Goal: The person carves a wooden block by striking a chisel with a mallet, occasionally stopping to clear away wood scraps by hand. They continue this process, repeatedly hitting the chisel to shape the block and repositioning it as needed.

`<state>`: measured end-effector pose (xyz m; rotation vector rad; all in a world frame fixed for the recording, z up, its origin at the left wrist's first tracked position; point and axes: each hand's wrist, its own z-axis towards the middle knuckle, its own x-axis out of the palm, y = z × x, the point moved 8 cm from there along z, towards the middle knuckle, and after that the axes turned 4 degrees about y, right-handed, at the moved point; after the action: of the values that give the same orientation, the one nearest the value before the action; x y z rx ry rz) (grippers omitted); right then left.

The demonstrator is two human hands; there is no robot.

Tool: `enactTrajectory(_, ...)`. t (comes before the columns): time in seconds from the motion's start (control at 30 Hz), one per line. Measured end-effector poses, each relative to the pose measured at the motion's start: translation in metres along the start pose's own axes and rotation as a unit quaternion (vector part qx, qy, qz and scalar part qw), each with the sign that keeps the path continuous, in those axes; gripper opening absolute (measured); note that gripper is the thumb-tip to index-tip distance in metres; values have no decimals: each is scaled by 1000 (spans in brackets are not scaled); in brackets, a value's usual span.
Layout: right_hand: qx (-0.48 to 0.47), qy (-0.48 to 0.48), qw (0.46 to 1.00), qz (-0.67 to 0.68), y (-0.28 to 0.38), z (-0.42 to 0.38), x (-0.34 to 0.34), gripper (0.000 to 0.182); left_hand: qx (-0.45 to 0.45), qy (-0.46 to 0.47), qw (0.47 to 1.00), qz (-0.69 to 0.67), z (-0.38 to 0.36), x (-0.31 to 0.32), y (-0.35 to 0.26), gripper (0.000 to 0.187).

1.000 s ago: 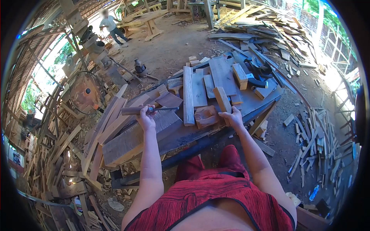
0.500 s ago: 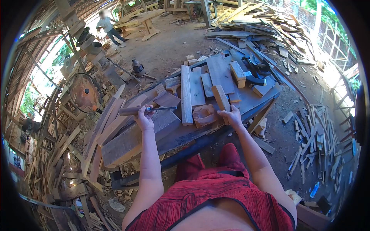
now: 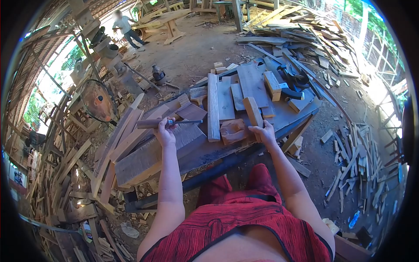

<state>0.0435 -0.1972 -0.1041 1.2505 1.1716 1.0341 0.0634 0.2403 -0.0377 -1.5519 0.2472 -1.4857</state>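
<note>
My left hand [image 3: 166, 132] is closed around a chisel [image 3: 148, 124] near where its wooden handle meets the metal. The blade points right, held level above a thick timber beam [image 3: 144, 162]. In my right hand [image 3: 265, 132] is the near end of a rectangular wooden block [image 3: 252, 110], tilted up and away from me. Just left of that hand, a reddish carved wood piece [image 3: 233, 131] lies on the workbench [image 3: 218, 156]. Beside it are a long narrow board [image 3: 213, 107] and several flat boards [image 3: 252, 85].
A handsaw [image 3: 291, 93] with a dark handle lies at the bench's right end, near a short block [image 3: 272, 85]. Long planks [image 3: 126, 135] lean at the left. Scrap wood [image 3: 349, 161] covers the floor at right. A person [image 3: 126, 29] stands far off at the back left.
The view has shifted slightly. My two hands keep their holds on the chisel and the block, with hardly any movement relative to the bench.
</note>
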Motion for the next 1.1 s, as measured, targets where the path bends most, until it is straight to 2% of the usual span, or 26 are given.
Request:
enactTrajectory(0.43, -6, -3, 1000, 17, -5, 4, 0, 50, 5, 8, 1000, 9, -1, 4, -2, 27)
enactTrajectory(0.53, -12, 0, 1000, 20, -25, 21, -4, 50, -11, 12, 1000, 21, 8, -1, 4, 27)
enactTrajectory(0.6, 5, 11, 999, 40, -19, 17, -2, 43, -29, 17, 999, 20, 13, -2, 9, 27)
enactTrajectory(0.63, 12, 4, 1000, 11, -19, 18, -4, 43, -32, 25, 999, 8, 13, 1, 12, 27)
enactTrajectory(0.87, 34, -3, 999, -28, -18, 18, -6, 57, -4, 116, 985, 124, -50, 109, 11, 29)
enactTrajectory(0.93, 43, 0, 999, -30, -16, 16, -6, 57, 5, 181, 975, 127, -64, 139, 19, 30)
enactTrajectory(1.1, 49, 3, 998, -38, -16, 17, -8, 60, 24, 264, 942, 206, -76, 174, 50, 24)
